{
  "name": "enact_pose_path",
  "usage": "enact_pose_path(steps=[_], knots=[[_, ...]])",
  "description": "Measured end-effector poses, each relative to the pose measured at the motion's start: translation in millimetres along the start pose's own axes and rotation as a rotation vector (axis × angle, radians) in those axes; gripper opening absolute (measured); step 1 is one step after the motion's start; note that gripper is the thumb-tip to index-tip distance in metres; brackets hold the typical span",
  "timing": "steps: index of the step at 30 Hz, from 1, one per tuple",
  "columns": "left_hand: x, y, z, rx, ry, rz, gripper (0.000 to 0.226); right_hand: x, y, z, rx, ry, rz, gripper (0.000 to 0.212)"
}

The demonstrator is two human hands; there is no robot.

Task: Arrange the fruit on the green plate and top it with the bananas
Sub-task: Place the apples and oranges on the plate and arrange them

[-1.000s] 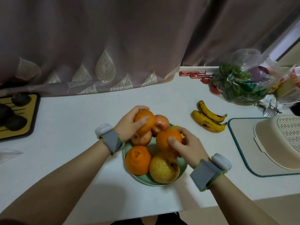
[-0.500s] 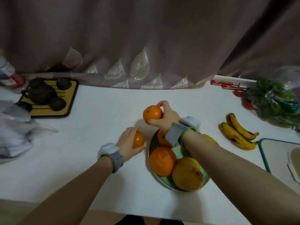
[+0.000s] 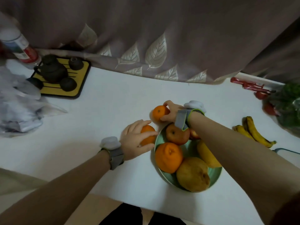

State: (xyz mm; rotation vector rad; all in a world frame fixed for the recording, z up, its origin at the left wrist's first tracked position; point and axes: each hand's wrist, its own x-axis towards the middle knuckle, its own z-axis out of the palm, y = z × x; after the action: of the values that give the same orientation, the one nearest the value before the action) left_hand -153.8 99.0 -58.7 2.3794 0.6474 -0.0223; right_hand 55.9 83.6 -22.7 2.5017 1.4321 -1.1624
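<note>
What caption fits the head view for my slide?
Each hand, left hand and right hand, holds an orange beside the green plate; bananas wait.

Plate (image 3: 217, 173) near front edge of table (image 3: 113, 111), right of centre; holds apple (image 3: 177, 134) at back, large orange (image 3: 168, 157) front-left, pear (image 3: 193, 174) front-right; two small oranges (image 3: 159, 113) (image 3: 147, 134) on table just left of plate; bananas (image 3: 253, 130) well right; tea tray (image 3: 65, 78) far back left; curtain (image 3: 146, 38) behind.
</note>
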Motion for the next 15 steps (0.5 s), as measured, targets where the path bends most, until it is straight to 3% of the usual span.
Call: enact_pose_path(steps=[5,8,11,15], knots=[[-4,23,8,0.075,0.099,0.142,0.087,-54,28,-9,-0.028,0.224,-0.239,0.051],[-6,39,29,0.126,-0.035,0.096,0.107,-78,51,-3,-0.122,0.104,-0.276,0.063],[-7,41,46,0.064,0.065,0.075,0.095,-74,61,5,-0.299,0.022,-0.305,0.084],[-7,40,44,0.055,0.096,0.097,0.086,-66,59,16,-0.527,0.059,-0.371,0.09]])
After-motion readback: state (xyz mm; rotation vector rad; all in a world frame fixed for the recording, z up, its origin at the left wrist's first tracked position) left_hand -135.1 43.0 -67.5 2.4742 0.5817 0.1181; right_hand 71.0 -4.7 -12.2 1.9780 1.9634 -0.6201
